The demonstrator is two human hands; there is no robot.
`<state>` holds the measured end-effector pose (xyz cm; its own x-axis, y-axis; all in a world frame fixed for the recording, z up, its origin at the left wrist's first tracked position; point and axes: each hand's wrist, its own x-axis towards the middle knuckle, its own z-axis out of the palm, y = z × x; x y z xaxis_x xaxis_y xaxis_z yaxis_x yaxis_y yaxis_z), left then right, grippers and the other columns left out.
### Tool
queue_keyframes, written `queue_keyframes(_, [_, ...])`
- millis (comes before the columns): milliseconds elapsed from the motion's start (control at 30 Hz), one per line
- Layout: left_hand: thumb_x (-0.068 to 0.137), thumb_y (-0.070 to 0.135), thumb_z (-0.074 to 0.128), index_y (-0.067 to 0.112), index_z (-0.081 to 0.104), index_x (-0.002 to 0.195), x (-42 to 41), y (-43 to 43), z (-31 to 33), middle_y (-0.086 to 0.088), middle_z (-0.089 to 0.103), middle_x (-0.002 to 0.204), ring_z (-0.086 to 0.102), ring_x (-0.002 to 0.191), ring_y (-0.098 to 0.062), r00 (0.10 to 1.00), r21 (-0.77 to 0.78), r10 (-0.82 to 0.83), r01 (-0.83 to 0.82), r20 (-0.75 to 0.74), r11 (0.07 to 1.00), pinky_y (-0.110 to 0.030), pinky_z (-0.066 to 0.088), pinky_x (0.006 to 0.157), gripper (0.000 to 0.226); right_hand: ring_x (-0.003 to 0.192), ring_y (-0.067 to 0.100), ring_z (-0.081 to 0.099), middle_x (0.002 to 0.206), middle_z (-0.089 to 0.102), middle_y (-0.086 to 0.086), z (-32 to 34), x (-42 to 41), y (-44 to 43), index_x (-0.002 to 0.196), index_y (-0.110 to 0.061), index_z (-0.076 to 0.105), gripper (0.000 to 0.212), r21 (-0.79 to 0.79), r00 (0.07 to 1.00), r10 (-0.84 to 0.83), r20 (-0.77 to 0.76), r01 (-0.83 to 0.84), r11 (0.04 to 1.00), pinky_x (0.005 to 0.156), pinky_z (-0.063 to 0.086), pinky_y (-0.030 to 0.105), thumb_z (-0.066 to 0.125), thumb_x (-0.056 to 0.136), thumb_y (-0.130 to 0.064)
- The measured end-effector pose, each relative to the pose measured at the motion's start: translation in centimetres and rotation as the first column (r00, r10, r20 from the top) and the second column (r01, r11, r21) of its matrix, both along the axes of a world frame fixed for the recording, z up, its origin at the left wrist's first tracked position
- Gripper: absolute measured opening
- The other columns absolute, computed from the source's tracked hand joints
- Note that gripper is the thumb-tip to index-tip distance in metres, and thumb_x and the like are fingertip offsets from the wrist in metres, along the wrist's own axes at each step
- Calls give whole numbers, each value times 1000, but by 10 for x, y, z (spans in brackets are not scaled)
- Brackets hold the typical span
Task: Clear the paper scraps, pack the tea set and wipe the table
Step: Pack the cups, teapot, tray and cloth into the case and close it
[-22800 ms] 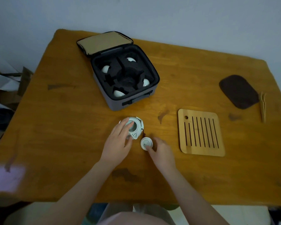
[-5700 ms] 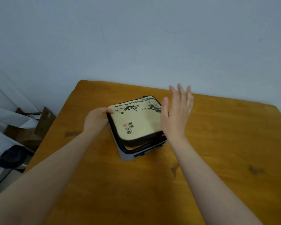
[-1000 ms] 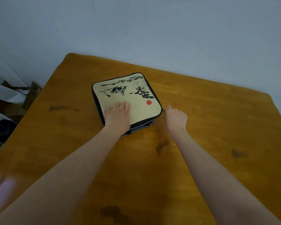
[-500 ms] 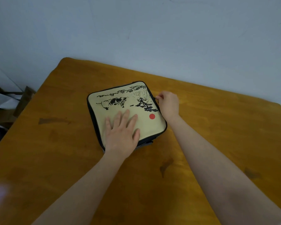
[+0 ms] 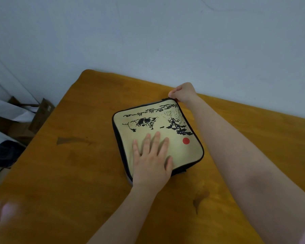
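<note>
- One tea case (image 5: 158, 131) (lid down) sits on the table (image 5: 74, 173).
- On its near half, the left grip (image 5: 151, 162) presses, spread flat.
- At its far corner, the right grip (image 5: 182, 92) pinches the edge.

Under the left hand (image 5: 151, 166), the case (image 5: 183, 152) is matt printed cloth; the table (image 5: 69, 182) is smooth, faintly glossy wood.

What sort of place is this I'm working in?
Probably a plain room in a home: a wooden table by a bare pale wall, cardboard boxes on the floor beside it, a tea-set case on top.
</note>
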<state>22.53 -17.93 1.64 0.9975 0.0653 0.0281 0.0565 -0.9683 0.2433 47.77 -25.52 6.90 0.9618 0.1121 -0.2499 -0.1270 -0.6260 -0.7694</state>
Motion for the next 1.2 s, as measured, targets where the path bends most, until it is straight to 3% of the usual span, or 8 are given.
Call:
queue_keyframes(267, [94,50,27,28,35,147,1,0,-3,-2,27,157,21,146,-29,1000,-1,10,-10,9,1000,-61,14,114,59,95,14,60,98,67,1,11,-5,20,92,-12,72,9,-380,933,339,120,-272,884,90,48,28,64,89,-9])
queue_keyframes(500, [95,49,25,30,31,147,0,3,5,1,22,159,15,147,-26,1000,-33,-11,10,-27,999,-59,5,116,56,137,25,36,153,31,6,-21,-93,-10,149,-22,29,57,-358,943,295,151,-226,906,105,37,41,46,98,-41])
queue_keyframes(600, [95,36,43,29,37,142,-13,12,13,1,20,159,10,147,-21,995,-162,81,-71,57,984,-53,1,119,48,116,21,53,137,50,0,-25,-139,-44,143,-24,33,60,-337,990,99,96,-61,939,91,48,40,46,94,-54])
queue_keyframes(700, [90,26,57,26,19,150,-48,22,16,-3,12,160,8,147,-22,900,-445,432,-366,55,818,-44,2,119,71,92,18,56,113,61,0,-23,-169,-68,119,-15,50,45,-169,995,-92,-34,85,982,74,48,36,50,94,-52])
queue_keyframes(767, [92,26,59,24,10,153,-69,19,15,-2,14,158,14,145,-20,830,-724,530,-473,-175,502,-37,13,117,78,95,21,57,114,60,5,-24,-177,-75,115,-14,52,45,-36,977,-172,-123,168,985,80,51,40,53,92,-52])
queue_keyframes(833, [92,23,61,25,25,146,-75,12,12,-1,39,145,36,134,-16,815,-854,480,-472,-325,221,-31,31,109,65,104,24,57,122,57,4,-24,-183,-77,126,-14,49,50,100,946,-227,-232,255,962,86,53,45,57,91,-49])
queue_keyframes(933, [91,18,61,33,35,137,-74,7,13,10,53,125,49,119,-9,846,-894,440,-411,-300,180,-30,41,101,55,108,22,57,129,56,3,-22,-191,-75,136,-15,45,50,249,919,-262,-295,339,907,85,53,44,59,94,-37])
queue_keyframes(1200, [91,10,54,41,28,143,-40,51,14,9,52,131,51,119,-13,856,-907,422,-391,-298,154,-43,47,101,65,90,16,62,117,61,5,-18,-190,-58,134,-22,49,35,390,925,-252,-284,351,851,62,58,35,44,101,-11])
